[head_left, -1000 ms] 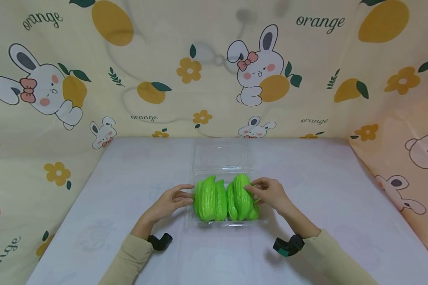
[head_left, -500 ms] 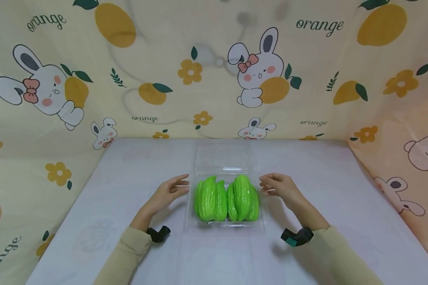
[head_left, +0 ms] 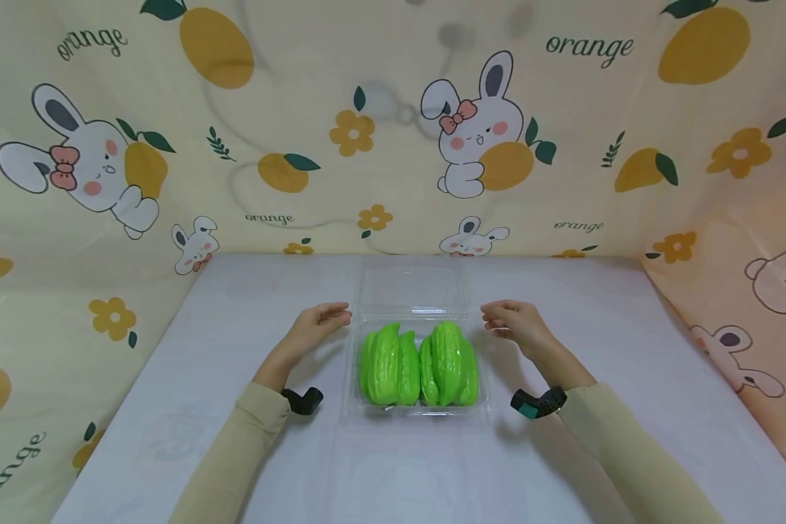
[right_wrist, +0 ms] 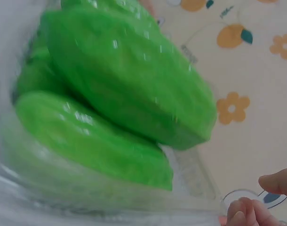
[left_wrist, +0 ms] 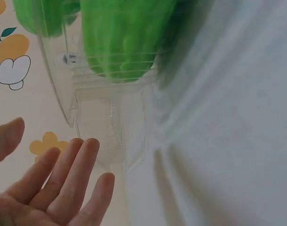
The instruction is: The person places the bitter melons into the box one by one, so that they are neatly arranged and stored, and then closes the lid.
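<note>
With loosely spread fingers, the left hand [head_left: 317, 322] and right hand [head_left: 514, 322] flank the clear clamshell box [head_left: 416, 407] of green gourds [head_left: 418, 365] between them; a careless grab could tip it.

Both forearms in beige sleeves are reaching forward over the middle of the surface, each wearing a dark wrist-mounted camera. The left hand [head_left: 316, 324] is hovering with fingers relaxed and nearly straight, gripping nothing. The right hand [head_left: 514, 323] is mirroring it, fingers loosely curled inward, also gripping nothing.
</note>
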A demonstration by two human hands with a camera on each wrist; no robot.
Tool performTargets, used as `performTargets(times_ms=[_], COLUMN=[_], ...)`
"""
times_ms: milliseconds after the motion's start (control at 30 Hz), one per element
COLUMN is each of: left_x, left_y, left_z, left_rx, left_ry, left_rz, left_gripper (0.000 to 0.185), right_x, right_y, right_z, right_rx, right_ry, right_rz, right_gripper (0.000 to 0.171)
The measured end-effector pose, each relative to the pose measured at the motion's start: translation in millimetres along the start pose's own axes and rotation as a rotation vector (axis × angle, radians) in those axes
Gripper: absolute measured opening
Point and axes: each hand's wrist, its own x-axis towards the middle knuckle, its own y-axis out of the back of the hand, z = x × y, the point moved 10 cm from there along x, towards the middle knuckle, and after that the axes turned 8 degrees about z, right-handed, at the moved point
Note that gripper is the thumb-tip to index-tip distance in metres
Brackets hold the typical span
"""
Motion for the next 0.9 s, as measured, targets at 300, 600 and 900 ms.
performTargets(times_ms=[300, 600, 900], left_x=[24.0, 42.5, 50.6], left_y=[-2.5, -8.2, -13.6], left_z=[-5.0, -16.2, -20.6], left_rx=[-0.036, -0.096, -0.112], left_ry=[0.051, 0.132, 0.178], left_rz=[-0.001, -0.007, 0.061], left_gripper=[0.048, 0.044, 0.040], right_x=[21.4, 36.9, 42.1], right_y=[-3.5, -13.7, -20.2], right_z=[11.1, 22.5, 24.9], right_rx=[0.119, 0.075, 0.150], right_ry=[-0.121, -0.193, -0.222], right_rz=[-0.012, -0.024, -0.014], right_gripper=[0.006, 0.026, 0.022])
